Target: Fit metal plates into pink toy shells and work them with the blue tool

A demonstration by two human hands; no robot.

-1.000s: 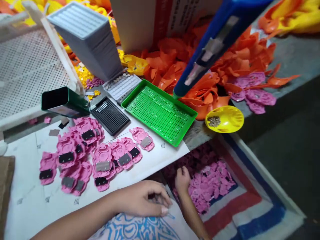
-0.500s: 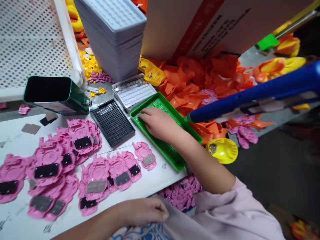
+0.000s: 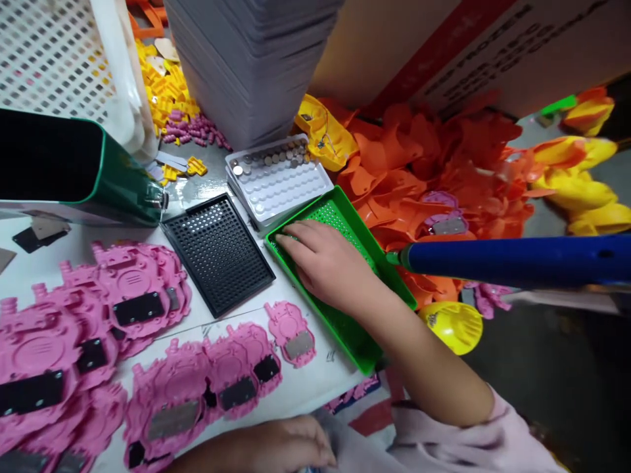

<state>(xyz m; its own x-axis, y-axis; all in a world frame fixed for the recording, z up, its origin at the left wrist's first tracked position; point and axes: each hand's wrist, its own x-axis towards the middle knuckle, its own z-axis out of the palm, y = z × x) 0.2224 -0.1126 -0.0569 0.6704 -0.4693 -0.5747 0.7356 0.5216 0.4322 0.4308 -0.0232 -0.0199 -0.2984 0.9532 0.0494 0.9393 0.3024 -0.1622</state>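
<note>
My right hand (image 3: 328, 259) reaches into a green tray (image 3: 350, 345) with a perforated floor. Its fingers are apart and stretched toward the tray's far left corner, where tiny shiny bits lie at the fingertips. I see nothing held in it. At the bottom edge, my left hand (image 3: 290, 443) rests by my lap with curled fingers; what they hold, if anything, is hidden. Beside the green tray lies a black perforated tray (image 3: 221, 256). A single pink plastic part (image 3: 290, 328) with a grey plate sits near the green tray, and overlapping pink parts (image 3: 227, 361) spread leftward.
A blue electric screwdriver (image 3: 493, 263) hangs at the right, its tip by the green tray's rim. Behind are a white tray (image 3: 280, 190) with metal discs, a tall tray stack (image 3: 256, 79), orange parts (image 3: 434, 151) and a cardboard box (image 3: 394, 52). A green tin (image 3: 123, 177) stands left.
The view has shifted closer, so things look larger. My right hand stays in the green tray's far corner. My left hand stays low by my lap.
</note>
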